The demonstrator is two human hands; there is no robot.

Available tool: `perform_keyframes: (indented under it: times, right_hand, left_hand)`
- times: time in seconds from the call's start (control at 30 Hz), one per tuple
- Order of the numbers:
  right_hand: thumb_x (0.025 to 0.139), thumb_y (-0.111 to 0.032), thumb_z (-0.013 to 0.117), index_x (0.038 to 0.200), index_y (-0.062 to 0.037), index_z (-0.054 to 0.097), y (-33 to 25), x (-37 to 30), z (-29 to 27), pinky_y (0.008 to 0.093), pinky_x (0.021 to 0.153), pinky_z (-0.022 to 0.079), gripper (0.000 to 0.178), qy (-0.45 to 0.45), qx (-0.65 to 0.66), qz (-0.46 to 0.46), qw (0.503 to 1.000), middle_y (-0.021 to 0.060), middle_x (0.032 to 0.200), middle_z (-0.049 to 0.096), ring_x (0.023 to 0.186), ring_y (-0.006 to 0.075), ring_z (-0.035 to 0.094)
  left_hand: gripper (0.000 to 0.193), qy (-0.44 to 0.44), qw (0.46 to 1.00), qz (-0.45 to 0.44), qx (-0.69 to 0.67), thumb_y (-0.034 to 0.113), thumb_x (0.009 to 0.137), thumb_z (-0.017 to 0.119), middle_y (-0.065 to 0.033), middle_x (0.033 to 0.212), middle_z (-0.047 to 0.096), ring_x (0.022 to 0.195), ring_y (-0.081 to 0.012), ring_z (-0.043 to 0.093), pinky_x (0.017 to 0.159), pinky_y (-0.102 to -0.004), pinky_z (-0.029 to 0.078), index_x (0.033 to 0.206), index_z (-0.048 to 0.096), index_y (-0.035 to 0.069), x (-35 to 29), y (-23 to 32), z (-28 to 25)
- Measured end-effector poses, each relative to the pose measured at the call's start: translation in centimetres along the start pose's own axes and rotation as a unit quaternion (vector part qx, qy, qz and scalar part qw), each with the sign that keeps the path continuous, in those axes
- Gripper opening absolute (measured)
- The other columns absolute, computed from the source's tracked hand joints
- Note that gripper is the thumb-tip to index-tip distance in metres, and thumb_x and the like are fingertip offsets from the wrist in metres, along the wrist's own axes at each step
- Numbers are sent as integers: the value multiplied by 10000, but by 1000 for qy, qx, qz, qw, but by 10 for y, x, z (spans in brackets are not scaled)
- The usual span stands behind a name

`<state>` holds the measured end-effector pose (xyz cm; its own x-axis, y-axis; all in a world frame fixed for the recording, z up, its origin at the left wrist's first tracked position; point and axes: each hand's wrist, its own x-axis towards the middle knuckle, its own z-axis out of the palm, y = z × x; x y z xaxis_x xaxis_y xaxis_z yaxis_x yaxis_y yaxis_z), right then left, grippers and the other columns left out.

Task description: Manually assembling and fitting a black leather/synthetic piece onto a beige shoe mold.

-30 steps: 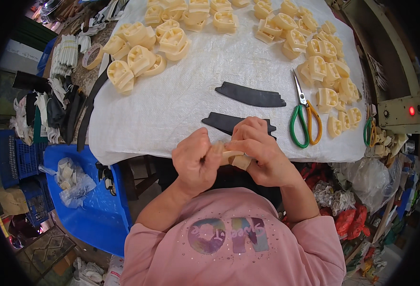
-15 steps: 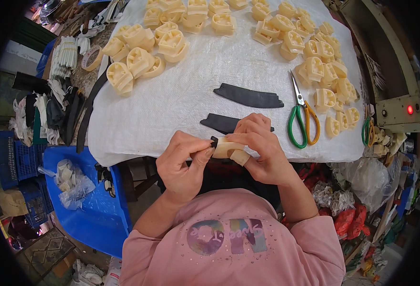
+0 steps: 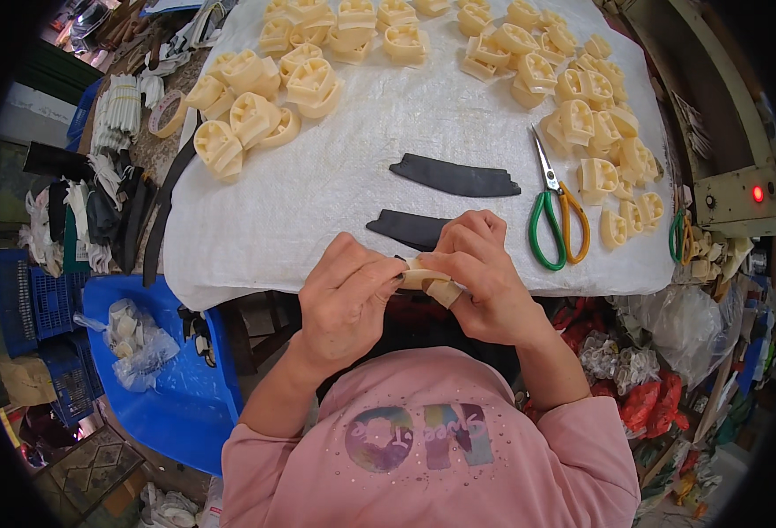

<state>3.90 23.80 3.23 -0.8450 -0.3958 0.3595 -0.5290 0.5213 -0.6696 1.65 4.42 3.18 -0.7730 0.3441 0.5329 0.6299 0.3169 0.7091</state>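
Observation:
My right hand (image 3: 486,280) grips a cream-coloured moulded plastic piece (image 3: 441,291) just over the near edge of the white-covered table. At its left end my left hand (image 3: 345,295) is closed in a pinch on a small black strip (image 3: 401,258), mostly hidden by the fingertips. Beyond the hands lie two flat black strips: the nearer strip (image 3: 403,227) is partly covered by my right hand, and the farther strip (image 3: 455,175) shows whole. To their right, scissors (image 3: 550,207) with one green and one yellow handle lie with their tips pointing away.
Many similar cream pieces (image 3: 316,86) lie in heaps at the far left and along the right of the white sheet (image 3: 344,176). A blue plastic chair (image 3: 163,392) holding a clear bag stands at left. A metal machine (image 3: 740,198) with a red light is at right.
The black strip at the end of the cream piece shows less now, covered by my left fingers. My left hand has turned and risen slightly; my right hand keeps its grip.

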Motion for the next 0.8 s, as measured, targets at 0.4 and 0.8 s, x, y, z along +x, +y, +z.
perform_keyframes:
  times: [0.4,0.8]
  right_hand:
    - [636,-58,701,978,-107,617,2,1,4,403,831,282,355,46,24,-72,996,24,878,521,909,230,481]
    - [639,-115,742,1088,-143,596,-4,8,1,429,892,306,473,33,54,-67,996,88,1193,521,1062,306,452]
  left_hand:
    - [171,56,988,-32,-139,61,716,758,-35,734,517,645,-177,473,572,-275,386,844,660,3,-12,0,14]
    - [238,117,990,70,-44,26,638,795,-9,720,474,685,-200,458,593,-294,384,822,653,74,-21,-5,1]
